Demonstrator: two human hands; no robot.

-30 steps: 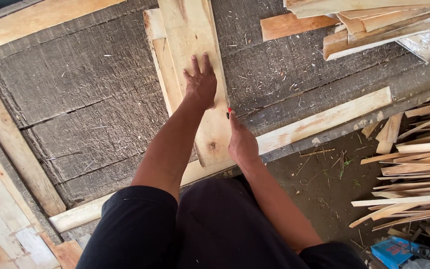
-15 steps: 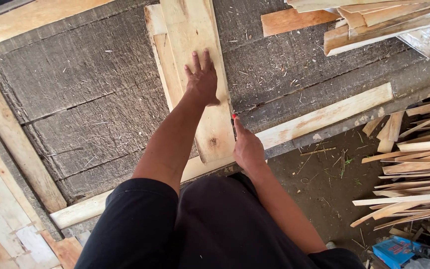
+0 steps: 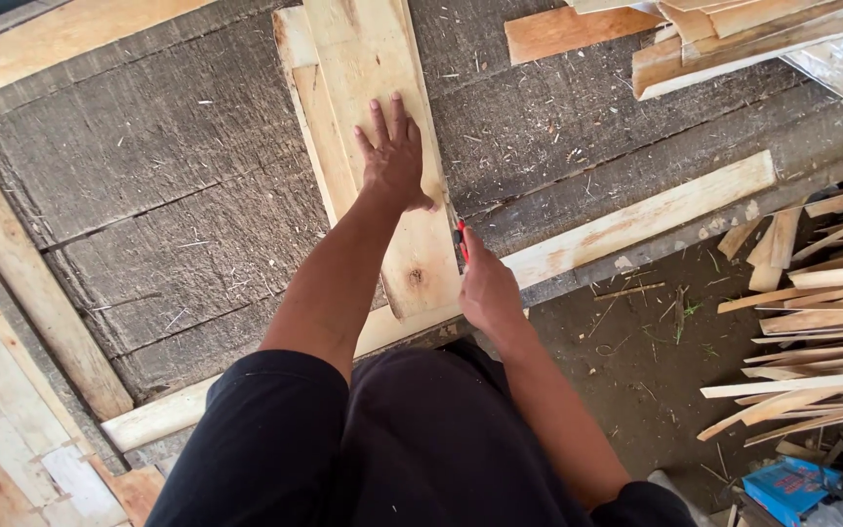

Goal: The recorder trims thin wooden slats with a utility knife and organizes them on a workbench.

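My left hand [image 3: 394,156] lies flat, fingers spread, on a pale wooden plank [image 3: 375,59] that rests lengthwise on the dark worn workbench [image 3: 148,176]. A second plank [image 3: 309,107] lies under it, offset to the left. My right hand [image 3: 485,288] is closed around a small red pencil [image 3: 461,239], its tip at the right edge of the top plank near my left thumb.
A light wooden rail [image 3: 636,220] runs along the bench's front edge, another rail [image 3: 12,263] along its left side. Cut wood strips are heaped at top right [image 3: 734,39] and on the ground at right [image 3: 812,322]. A blue packet [image 3: 792,485] lies bottom right.
My right hand has moved up along the plank's right edge with the pencil. My left hand stays pressed on the plank, nearly in place.
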